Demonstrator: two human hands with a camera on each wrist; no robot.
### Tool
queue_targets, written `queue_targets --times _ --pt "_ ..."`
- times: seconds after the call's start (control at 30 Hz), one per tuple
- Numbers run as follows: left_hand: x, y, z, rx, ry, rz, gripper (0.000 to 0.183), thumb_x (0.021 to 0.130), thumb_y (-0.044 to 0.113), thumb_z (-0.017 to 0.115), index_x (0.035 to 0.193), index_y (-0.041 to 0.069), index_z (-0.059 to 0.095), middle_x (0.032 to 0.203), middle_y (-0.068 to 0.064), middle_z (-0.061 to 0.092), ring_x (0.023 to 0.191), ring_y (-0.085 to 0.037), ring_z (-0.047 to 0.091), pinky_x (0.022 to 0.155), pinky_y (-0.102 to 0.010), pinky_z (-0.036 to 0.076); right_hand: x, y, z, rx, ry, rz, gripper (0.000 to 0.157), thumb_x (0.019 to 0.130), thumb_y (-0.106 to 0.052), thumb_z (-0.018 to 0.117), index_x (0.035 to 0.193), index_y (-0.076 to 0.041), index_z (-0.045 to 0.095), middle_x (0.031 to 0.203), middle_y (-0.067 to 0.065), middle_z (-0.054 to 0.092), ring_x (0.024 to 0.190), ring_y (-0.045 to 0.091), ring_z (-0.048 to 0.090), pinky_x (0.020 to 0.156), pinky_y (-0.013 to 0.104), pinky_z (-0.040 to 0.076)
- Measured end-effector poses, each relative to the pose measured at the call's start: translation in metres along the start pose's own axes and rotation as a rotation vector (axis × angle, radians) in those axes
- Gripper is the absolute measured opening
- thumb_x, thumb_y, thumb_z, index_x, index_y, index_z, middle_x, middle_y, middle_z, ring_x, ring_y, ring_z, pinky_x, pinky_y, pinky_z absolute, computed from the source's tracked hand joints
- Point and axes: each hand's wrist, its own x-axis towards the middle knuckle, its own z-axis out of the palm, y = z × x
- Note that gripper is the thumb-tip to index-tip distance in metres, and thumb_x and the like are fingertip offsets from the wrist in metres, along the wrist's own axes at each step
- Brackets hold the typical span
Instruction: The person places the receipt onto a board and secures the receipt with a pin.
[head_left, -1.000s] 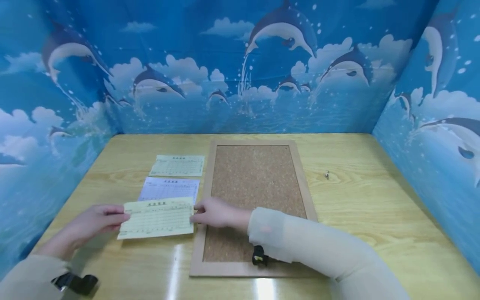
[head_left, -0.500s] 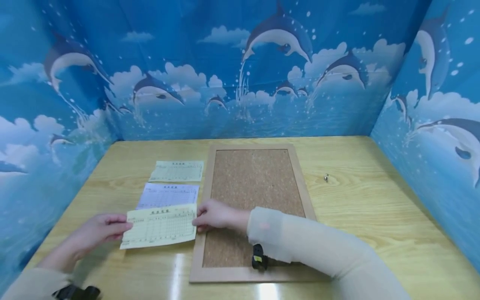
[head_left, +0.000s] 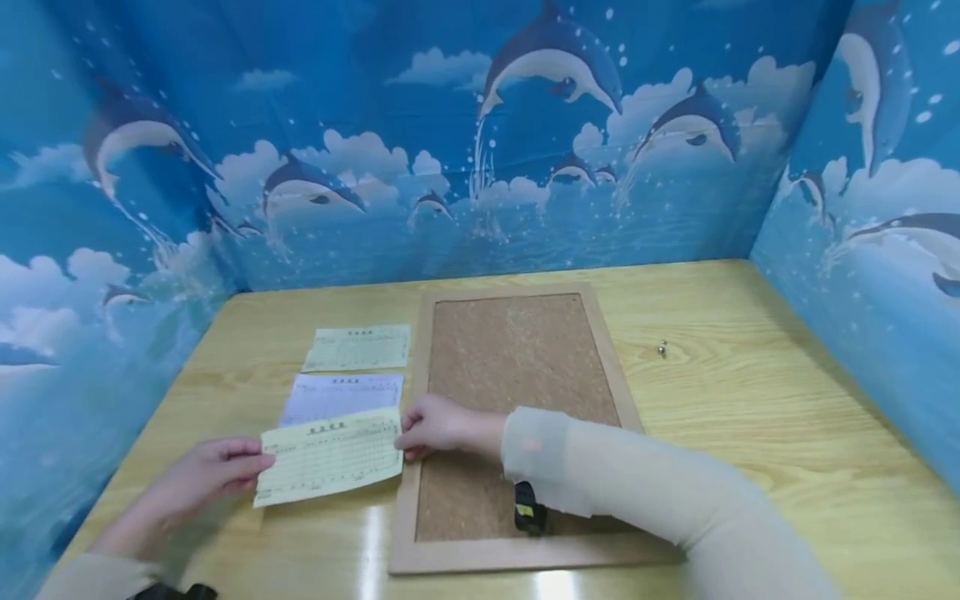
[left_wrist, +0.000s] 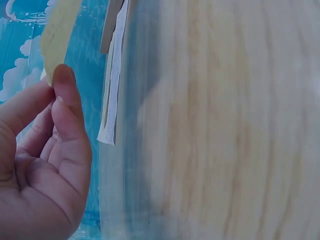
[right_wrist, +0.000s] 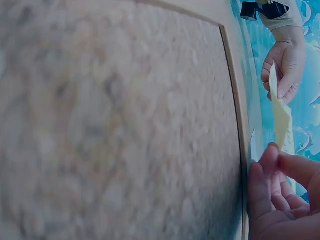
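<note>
A pale yellow printed form slip [head_left: 330,457] is stretched between my two hands, raised above the table. My left hand [head_left: 217,475] pinches its left edge between thumb and fingers; the left wrist view shows that left hand [left_wrist: 50,145] gripping the slip's corner. My right hand [head_left: 435,425] pinches the right edge, over the left frame of the corkboard [head_left: 517,358]. In the right wrist view, the slip [right_wrist: 282,122] runs from fingertip to fingertip. Behind it lies a lilac slip [head_left: 341,396], partly covered in the head view, and beyond that a pale green slip [head_left: 358,347].
The corkboard's wooden frame [head_left: 525,554] lies flat at mid-table under my right forearm. A few small metallic pieces [head_left: 662,349] lie right of the board. Blue dolphin-print curtains [head_left: 450,150] enclose the wood-grain table [head_left: 735,375] at the back and sides.
Both hands have carried the yellow slip slightly to the right and toward me, the view itself also shifting a little. The grip on both edges stays the same.
</note>
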Motion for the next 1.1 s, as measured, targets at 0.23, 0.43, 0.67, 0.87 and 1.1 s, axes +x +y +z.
queue_targets --times 0.23,0.43,0.67,0.87,1.1 --pt "0.001 0.004 0.000 -0.002 0.020 0.021 0.008 0.091 0.008 0.059 0.093 0.002 0.062 0.084 0.002 0.063 0.073 -0.007 0.059 0.066 -0.023 0.052 -0.001 -0.001 -0.007 0.073 0.030 0.005 0.007 0.082 0.004 0.065 0.082 0.010 0.063 0.064 0.002 0.059 0.055 0.006 0.056 0.062 0.024 0.054" --pt "0.000 0.006 0.001 -0.009 0.018 0.015 0.008 0.092 0.009 0.058 0.091 0.003 0.062 0.083 0.002 0.063 0.072 -0.007 0.059 0.065 -0.023 0.052 -0.004 0.002 -0.007 0.068 0.037 -0.011 0.008 0.083 0.002 0.065 0.083 0.010 0.065 0.064 0.001 0.060 0.056 0.006 0.057 0.059 0.022 0.053" --pt "0.001 0.008 0.003 -0.047 0.024 0.021 0.008 0.093 0.008 0.056 0.092 0.008 0.065 0.084 0.004 0.064 0.073 -0.007 0.060 0.066 -0.023 0.052 -0.004 0.001 -0.011 0.096 0.076 -0.012 0.010 0.084 0.000 0.066 0.088 0.009 0.066 0.065 0.001 0.060 0.057 0.007 0.057 0.061 0.022 0.053" --pt "0.002 0.012 0.004 -0.075 0.001 0.034 0.009 0.093 0.008 0.056 0.093 0.009 0.066 0.086 0.004 0.065 0.076 -0.008 0.062 0.069 -0.024 0.053 -0.007 0.002 -0.016 0.056 0.102 0.018 0.011 0.082 -0.005 0.069 0.088 0.004 0.068 0.064 0.002 0.061 0.057 0.008 0.056 0.057 0.021 0.051" --pt "0.004 0.021 0.003 -0.049 -0.008 -0.007 0.017 0.094 0.011 0.055 0.102 -0.001 0.063 0.089 0.002 0.064 0.079 -0.009 0.063 0.072 -0.025 0.053 -0.010 0.002 -0.020 0.048 0.111 0.023 0.013 0.083 -0.008 0.069 0.090 0.002 0.068 0.065 0.002 0.061 0.056 0.008 0.054 0.051 0.019 0.046"
